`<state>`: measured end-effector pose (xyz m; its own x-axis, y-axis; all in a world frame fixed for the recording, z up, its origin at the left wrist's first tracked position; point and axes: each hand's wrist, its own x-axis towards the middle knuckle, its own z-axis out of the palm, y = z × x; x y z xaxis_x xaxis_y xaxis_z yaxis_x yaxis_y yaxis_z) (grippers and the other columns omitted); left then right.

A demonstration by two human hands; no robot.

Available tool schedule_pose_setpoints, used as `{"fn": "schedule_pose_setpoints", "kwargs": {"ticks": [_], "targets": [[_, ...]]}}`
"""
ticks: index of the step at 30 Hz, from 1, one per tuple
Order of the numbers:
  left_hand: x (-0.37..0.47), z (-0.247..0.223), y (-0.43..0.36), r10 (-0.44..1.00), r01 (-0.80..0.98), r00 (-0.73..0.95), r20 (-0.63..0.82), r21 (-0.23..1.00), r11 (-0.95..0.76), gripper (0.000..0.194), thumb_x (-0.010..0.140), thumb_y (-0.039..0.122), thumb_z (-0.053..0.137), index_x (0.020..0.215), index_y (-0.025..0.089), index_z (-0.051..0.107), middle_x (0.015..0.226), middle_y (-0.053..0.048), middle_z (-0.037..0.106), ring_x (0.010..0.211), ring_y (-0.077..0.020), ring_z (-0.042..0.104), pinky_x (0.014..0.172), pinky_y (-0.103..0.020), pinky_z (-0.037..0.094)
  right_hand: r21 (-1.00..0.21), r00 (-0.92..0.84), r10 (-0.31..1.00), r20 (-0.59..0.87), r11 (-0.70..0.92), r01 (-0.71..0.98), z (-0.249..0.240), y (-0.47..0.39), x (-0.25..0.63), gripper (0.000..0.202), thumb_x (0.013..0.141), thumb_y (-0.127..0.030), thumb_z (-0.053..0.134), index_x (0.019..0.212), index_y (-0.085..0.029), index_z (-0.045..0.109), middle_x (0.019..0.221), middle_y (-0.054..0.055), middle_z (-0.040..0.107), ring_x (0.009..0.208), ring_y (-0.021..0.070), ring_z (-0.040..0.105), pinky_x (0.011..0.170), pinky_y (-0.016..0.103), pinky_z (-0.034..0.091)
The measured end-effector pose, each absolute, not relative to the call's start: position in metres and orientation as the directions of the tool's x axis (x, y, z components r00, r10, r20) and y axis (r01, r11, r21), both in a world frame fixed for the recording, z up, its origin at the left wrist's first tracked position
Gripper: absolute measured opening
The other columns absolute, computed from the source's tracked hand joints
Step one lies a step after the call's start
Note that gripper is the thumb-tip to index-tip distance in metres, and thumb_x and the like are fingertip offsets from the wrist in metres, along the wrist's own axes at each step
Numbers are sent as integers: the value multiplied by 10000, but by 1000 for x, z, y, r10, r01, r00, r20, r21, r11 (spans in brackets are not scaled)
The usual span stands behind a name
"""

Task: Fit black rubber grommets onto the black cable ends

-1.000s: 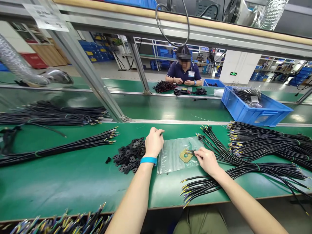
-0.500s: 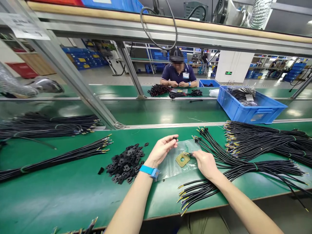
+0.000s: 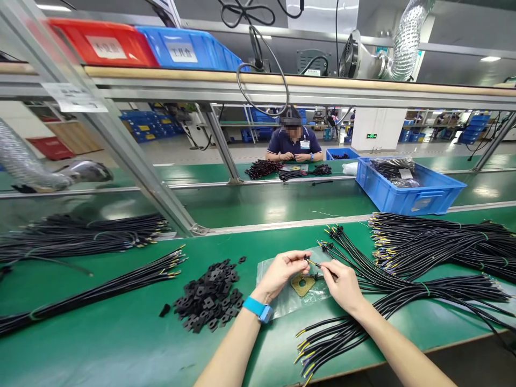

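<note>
Between the fingers of my left hand is a small black rubber pad. My right hand pinches a black cable close to its stripped end, whose yellow wire meets the pad; whether it passes through the hole is too small to tell. Below both hands lies a tan square plate with a round hole, on a clear plastic bag. Left of my left wrist is a heap of black pads. Under my right forearm runs a tied cable bundle.
More cable bundles lie at the right and left. A blue bin with bagged parts stands behind the right bundle. A metal post slopes down at the left. Across the bench a co-worker handles small parts.
My left hand with the pad and my right hand with the cable have come together, the cable end now at the pad. The camera has tilted up.
</note>
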<state>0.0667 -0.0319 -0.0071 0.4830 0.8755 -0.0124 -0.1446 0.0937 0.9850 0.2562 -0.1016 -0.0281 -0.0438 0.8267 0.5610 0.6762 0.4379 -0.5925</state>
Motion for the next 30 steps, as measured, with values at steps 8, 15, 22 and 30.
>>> {"fn": "schedule_pose_setpoints", "kwargs": {"ticks": [8, 15, 22, 30], "targets": [[66, -13, -31, 861, -35, 498, -100, 990, 135, 438, 621, 352, 846, 948, 90, 718, 657, -34, 670, 554, -110, 577, 594, -258, 474, -257, -163, 690, 705, 463, 848, -31, -102, 258, 303, 1008, -208, 394, 1045, -166, 692, 827, 77, 650, 772, 175, 597, 707, 267, 420], [79, -15, -41, 851, -28, 525, -32, 998, 56, 361, 629, 355, 833, 887, 120, 740, 693, -38, 673, 574, -122, 578, 608, -266, 478, -328, -187, 772, 608, 458, 826, -32, -102, 256, 319, 999, -240, 403, 849, -183, 679, 712, 40, 617, 651, 148, 575, 626, 245, 377], [86, -5, -51, 817, 143, 540, 202, 935, -325, 223, 721, 361, 761, 832, 168, 780, 788, -72, 696, 732, -181, 612, 698, -290, 490, -649, -101, 902, 421, 377, 660, -32, -96, 255, 360, 947, -263, 447, 655, -183, 643, 624, 6, 637, 573, 137, 561, 554, 229, 360], [92, -3, -49, 862, 141, 444, 244, 931, -336, 249, 720, 376, 752, 864, 173, 776, 831, -85, 712, 770, -200, 636, 727, -312, 515, -673, 1, 889, 459, 346, 653, -27, -100, 254, 302, 970, -300, 456, 853, -194, 714, 811, 38, 690, 721, 160, 616, 679, 236, 432]]}}
